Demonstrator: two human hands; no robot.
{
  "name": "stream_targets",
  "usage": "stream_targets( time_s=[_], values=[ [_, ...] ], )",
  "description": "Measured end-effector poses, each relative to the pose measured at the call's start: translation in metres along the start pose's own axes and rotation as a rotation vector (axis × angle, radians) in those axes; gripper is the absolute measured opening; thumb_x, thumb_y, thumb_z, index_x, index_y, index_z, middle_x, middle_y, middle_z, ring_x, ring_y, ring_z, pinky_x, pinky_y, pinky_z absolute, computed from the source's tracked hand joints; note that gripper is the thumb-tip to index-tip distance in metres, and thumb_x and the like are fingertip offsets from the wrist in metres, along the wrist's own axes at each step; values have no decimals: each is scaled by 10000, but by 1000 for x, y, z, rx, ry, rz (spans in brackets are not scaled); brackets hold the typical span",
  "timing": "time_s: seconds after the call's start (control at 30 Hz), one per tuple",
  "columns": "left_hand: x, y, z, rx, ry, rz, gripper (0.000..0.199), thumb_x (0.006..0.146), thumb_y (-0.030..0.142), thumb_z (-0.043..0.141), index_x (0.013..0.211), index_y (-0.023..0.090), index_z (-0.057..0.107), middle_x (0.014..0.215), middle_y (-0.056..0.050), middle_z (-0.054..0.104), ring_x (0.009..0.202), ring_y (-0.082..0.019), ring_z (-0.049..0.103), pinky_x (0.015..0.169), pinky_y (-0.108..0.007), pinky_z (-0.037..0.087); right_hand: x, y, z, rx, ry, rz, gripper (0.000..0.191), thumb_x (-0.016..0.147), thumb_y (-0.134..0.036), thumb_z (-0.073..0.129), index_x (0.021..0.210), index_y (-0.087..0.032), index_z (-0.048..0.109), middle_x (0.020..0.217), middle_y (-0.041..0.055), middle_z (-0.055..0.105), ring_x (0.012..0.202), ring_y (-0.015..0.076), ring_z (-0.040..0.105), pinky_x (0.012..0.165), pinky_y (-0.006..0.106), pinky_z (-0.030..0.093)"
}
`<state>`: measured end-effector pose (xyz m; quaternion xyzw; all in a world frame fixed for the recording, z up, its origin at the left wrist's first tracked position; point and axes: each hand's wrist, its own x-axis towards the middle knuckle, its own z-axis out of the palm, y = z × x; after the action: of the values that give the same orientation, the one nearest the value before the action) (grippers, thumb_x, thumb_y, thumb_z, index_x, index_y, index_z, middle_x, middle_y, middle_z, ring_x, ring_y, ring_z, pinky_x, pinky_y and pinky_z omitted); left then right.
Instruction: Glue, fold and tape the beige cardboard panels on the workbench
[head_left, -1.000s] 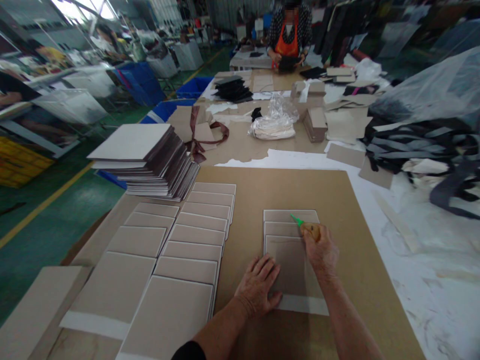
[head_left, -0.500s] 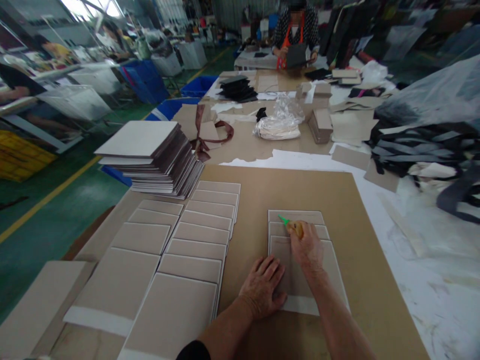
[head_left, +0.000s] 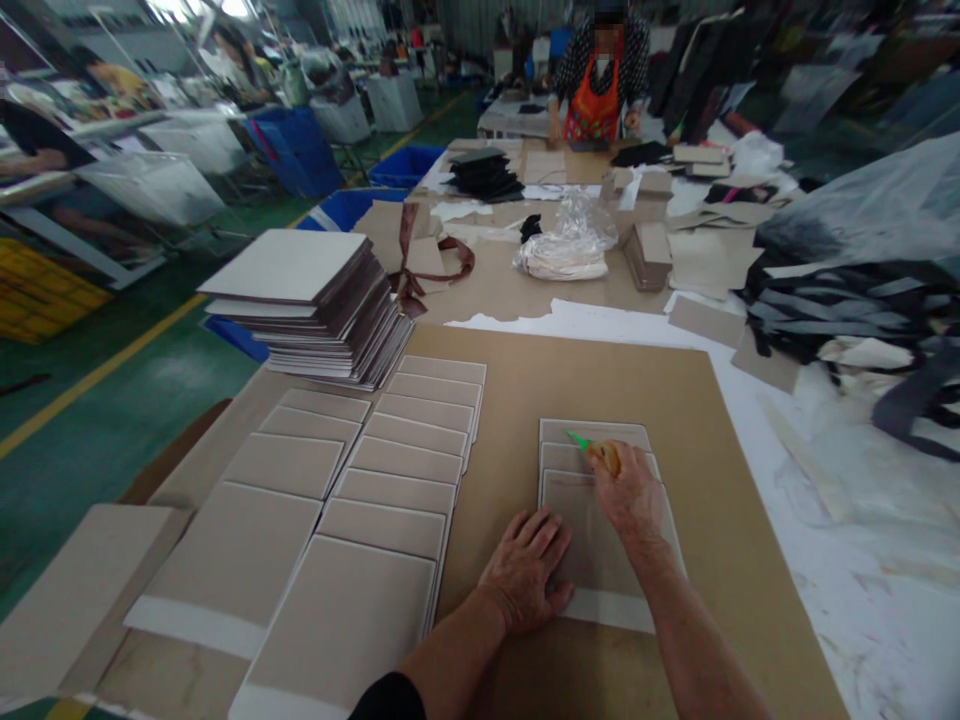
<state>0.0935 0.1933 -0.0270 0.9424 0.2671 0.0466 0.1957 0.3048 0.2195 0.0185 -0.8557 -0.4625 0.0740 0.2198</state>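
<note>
Several overlapping beige panels with pale edges (head_left: 600, 540) lie in front of me on the brown board (head_left: 502, 440). My left hand (head_left: 525, 565) rests flat on their lower left edge, fingers spread. My right hand (head_left: 630, 490) is closed around a small yellowish bottle (head_left: 606, 458) with a green pointed tip (head_left: 577, 438). The tip is over the upper panels, pointing to the upper left. Whether it touches them, I cannot tell. To the left, two rows of overlapping beige panels (head_left: 382, 570) are laid out.
At the back left stands a tall stack of panels (head_left: 285, 265). Beyond the board are a plastic-wrapped bundle (head_left: 562, 250) and brown strips (head_left: 409, 270). Dark straps (head_left: 847, 300) lie at right. A person in an orange apron (head_left: 592, 105) stands at the far end.
My right hand and the bottle have shifted slightly right over the panels. My left hand has stayed in place. The far person has lowered the dark piece to the table.
</note>
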Motion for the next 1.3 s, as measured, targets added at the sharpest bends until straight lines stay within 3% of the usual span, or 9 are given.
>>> stream_targets(
  time_s=[0.2,0.3,0.53,0.73,0.9,1.0,1.3],
  values=[
    [-1,-1,1,-2,-4,-1,688,898,562,449,1489,241,307,1529,-56,379,1437,-260,239,1178,-465,185,10,60,-19,-85,101,149,253,886,-395,583,1071,-223,597,970,36,596,723,153,485,583,267,252],
    [0,-1,1,7,-6,-4,688,904,565,433,1494,238,294,1524,-55,386,1439,-261,233,1181,-467,177,14,73,-26,-124,113,196,270,883,-420,594,1071,-226,594,973,41,593,720,153,478,569,267,244],
    [0,-3,6,53,-13,7,718,884,562,480,1497,239,290,1529,-62,379,1429,-273,257,1173,-475,206,14,37,-16,-70,2,90,215,908,-409,554,1020,-233,610,936,26,578,690,137,481,567,266,240],
    [0,-2,4,43,-29,6,708,891,566,461,1496,239,294,1529,-62,381,1434,-280,248,1176,-484,193,9,3,0,62,-26,-32,178,914,-376,533,1006,-242,606,942,34,594,730,167,523,584,277,276],
    [0,-1,2,25,-44,-9,696,904,570,432,1501,246,280,1534,-55,375,1435,-274,248,1183,-484,183,9,-11,12,101,-39,-60,180,907,-377,536,1010,-242,595,948,24,598,734,165,524,602,274,298],
    [0,-2,1,20,-44,-10,701,901,578,431,1501,249,278,1537,-52,369,1438,-271,244,1185,-481,182,10,-5,12,113,-24,-37,202,900,-385,537,1030,-241,591,965,26,602,764,169,525,615,269,302],
    [0,-1,2,7,-27,-6,694,907,592,420,1490,236,303,1531,-69,372,1444,-263,226,1189,-468,156,10,52,-4,38,76,194,267,850,-414,559,1038,-229,598,972,33,604,751,163,491,610,276,269]
  ],
)
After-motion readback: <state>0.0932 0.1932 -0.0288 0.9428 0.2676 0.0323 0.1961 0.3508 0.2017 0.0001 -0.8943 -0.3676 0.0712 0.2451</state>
